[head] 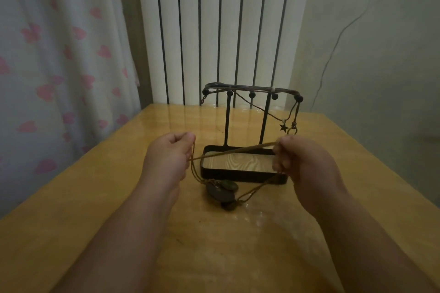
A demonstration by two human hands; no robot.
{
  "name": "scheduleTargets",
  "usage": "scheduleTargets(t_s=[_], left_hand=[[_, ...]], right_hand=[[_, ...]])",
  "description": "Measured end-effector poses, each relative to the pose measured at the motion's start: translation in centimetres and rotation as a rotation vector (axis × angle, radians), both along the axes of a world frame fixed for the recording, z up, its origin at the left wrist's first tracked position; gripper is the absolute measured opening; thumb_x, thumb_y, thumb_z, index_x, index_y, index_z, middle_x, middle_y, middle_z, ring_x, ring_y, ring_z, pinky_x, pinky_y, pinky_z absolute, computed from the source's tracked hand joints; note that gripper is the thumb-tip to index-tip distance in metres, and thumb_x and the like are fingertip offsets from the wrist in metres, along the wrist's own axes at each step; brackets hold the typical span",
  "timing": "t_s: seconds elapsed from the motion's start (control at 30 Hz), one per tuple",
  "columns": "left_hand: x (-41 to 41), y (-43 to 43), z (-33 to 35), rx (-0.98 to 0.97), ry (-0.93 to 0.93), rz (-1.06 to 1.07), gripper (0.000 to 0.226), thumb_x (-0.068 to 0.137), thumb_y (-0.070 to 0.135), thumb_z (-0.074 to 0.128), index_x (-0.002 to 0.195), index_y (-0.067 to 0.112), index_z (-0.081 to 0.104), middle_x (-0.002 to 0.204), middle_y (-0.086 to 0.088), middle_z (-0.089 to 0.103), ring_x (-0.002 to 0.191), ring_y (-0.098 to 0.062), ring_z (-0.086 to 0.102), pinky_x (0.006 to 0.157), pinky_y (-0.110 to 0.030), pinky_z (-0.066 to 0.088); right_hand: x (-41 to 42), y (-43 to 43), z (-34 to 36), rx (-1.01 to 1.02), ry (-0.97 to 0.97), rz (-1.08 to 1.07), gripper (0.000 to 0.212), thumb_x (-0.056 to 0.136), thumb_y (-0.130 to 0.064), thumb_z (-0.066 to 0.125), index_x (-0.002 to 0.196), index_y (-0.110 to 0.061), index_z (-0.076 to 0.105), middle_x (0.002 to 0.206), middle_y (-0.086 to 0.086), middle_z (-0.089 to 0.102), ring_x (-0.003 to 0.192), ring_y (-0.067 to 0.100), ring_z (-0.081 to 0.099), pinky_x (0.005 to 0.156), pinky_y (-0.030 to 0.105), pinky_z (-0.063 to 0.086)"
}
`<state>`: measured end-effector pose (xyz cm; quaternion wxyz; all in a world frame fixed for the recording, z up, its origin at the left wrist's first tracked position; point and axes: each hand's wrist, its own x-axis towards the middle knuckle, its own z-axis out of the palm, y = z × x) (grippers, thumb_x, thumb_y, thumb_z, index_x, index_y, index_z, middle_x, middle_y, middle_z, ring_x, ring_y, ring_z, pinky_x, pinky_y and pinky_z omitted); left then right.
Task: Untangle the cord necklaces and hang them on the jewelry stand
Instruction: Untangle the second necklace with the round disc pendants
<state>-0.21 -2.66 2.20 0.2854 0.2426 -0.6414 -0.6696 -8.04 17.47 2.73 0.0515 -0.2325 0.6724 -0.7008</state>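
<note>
The left hand (pixel 170 152) and the right hand (pixel 302 162) are held well apart, just in front of the jewelry stand (pixel 250 89), one toward each end of its tray. Each is curled into a loose fist that pinches a tan cord necklace (pixel 233 151). One stretch of the cord runs taut between the two hands, crossing above the stand's tray and rising slightly toward the right hand. Further strands drop from both hands and meet at a cluster of dark stone pendants (pixel 219 191), which lies on the table (pixel 95 197) just in front of the tray's front rim. How many cords make up the tangle cannot be told.

The stand is black metal, with two upright posts, a top bar with ball-tipped pegs and a rectangular tray with a wood-grain floor. A thin star necklace (pixel 283 127) is draped along the top bar, and its star charm hangs by the stand's right end, next to a small ring, close above the right hand.

Behind the stand is a white ribbed radiator (pixel 214 31). To its left hangs a curtain (pixel 59 54) printed with pink hearts. To its right a thin cable (pixel 338 38) runs down the wall (pixel 381 66).
</note>
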Motion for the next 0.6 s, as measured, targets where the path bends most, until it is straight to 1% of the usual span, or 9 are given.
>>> scheduleTargets(t_s=[0.07, 0.2, 0.23, 0.3, 0.37, 0.43, 0.5, 0.53, 0.6], left_hand=[[0.0, -0.1, -0.1, -0.039, -0.085, 0.001, 0.011, 0.098, 0.026, 0.059, 0.100, 0.018, 0.067, 0.065, 0.001, 0.056, 0.052, -0.011, 0.043, 0.043, -0.024, 0.033], [-0.3, -0.4, -0.5, -0.138, -0.207, 0.038, 0.011, 0.095, 0.018, 0.061, 0.106, 0.015, 0.062, 0.077, -0.005, 0.068, 0.060, -0.015, 0.052, 0.048, -0.028, 0.039], [-0.4, -0.5, -0.5, -0.142, -0.206, 0.061, 0.013, 0.095, 0.018, 0.061, 0.107, 0.015, 0.061, 0.077, -0.005, 0.068, 0.062, -0.016, 0.053, 0.050, -0.029, 0.039], [-0.5, -0.6, -0.4, -0.121, -0.187, 0.120, 0.021, 0.096, 0.021, 0.061, 0.116, 0.018, 0.057, 0.081, -0.005, 0.068, 0.065, -0.015, 0.055, 0.052, -0.029, 0.039], [-0.3, -0.5, -0.2, -0.156, -0.231, 0.176, 0.035, 0.095, 0.027, 0.062, 0.126, 0.022, 0.047, 0.089, -0.003, 0.066, 0.070, -0.013, 0.058, 0.054, -0.027, 0.040], [0.1, -0.4, -0.2, -0.341, -0.411, 0.197, 0.046, 0.092, 0.039, 0.065, 0.130, 0.026, 0.042, 0.111, -0.001, 0.056, 0.084, -0.015, 0.056, 0.064, -0.028, 0.042], [0.2, -0.3, -0.6, -0.562, -0.532, 0.199, 0.046, 0.090, 0.044, 0.064, 0.129, 0.030, 0.045, 0.134, -0.003, 0.040, 0.109, -0.022, 0.051, 0.079, -0.032, 0.043], [0.2, -0.1, -0.7, -0.622, -0.529, 0.191, 0.041, 0.091, 0.040, 0.063, 0.128, 0.031, 0.049, 0.138, -0.002, 0.037, 0.117, -0.024, 0.047, 0.083, -0.033, 0.043], [0.3, 0.9, -0.6, -0.675, -0.462, 0.172, 0.034, 0.091, 0.027, 0.061, 0.124, 0.032, 0.055, 0.134, 0.002, 0.043, 0.122, -0.020, 0.045, 0.088, -0.032, 0.045]], right_hand=[[0.1, -0.1, 0.1, -0.084, -0.042, -0.028, 0.026, 0.101, -0.020, 0.044, 0.084, -0.008, 0.058, 0.061, 0.001, 0.044, 0.061, 0.022, 0.046, 0.063, 0.034, 0.041], [0.4, -0.6, 0.1, -0.077, -0.082, -0.058, 0.025, 0.103, -0.025, 0.044, 0.093, -0.010, 0.061, 0.059, -0.002, 0.041, 0.052, 0.013, 0.035, 0.048, 0.029, 0.030], [0.4, -0.6, 0.2, -0.041, -0.045, -0.094, 0.024, 0.102, -0.027, 0.045, 0.093, -0.012, 0.063, 0.059, -0.004, 0.044, 0.052, 0.012, 0.037, 0.049, 0.028, 0.030], [0.4, -0.3, 0.3, 0.066, 0.098, -0.188, 0.019, 0.099, -0.027, 0.052, 0.091, -0.018, 0.067, 0.065, -0.006, 0.055, 0.059, 0.011, 0.048, 0.055, 0.029, 0.039], [0.3, 0.0, 0.4, 0.059, 0.145, -0.202, 0.014, 0.097, -0.020, 0.055, 0.093, -0.020, 0.069, 0.073, -0.001, 0.058, 0.064, 0.014, 0.049, 0.057, 0.029, 0.042], [0.4, 0.0, 0.5, 0.012, 0.085, -0.145, 0.019, 0.098, -0.012, 0.051, 0.097, -0.019, 0.069, 0.071, 0.001, 0.058, 0.062, 0.017, 0.045, 0.054, 0.029, 0.039], [0.5, -0.2, 0.5, 0.045, 0.062, -0.123, 0.022, 0.099, -0.010, 0.048, 0.097, -0.018, 0.069, 0.070, -0.001, 0.062, 0.062, 0.019, 0.044, 0.053, 0.028, 0.038], [0.6, -0.3, 0.4, 0.075, 0.071, -0.117, 0.023, 0.100, -0.011, 0.048, 0.096, -0.020, 0.069, 0.071, -0.002, 0.064, 0.062, 0.018, 0.046, 0.053, 0.027, 0.039], [0.7, -0.6, 0.2, 0.120, 0.100, -0.105, 0.023, 0.100, -0.013, 0.048, 0.097, -0.023, 0.068, 0.074, -0.002, 0.068, 0.061, 0.012, 0.049, 0.055, 0.027, 0.040]])
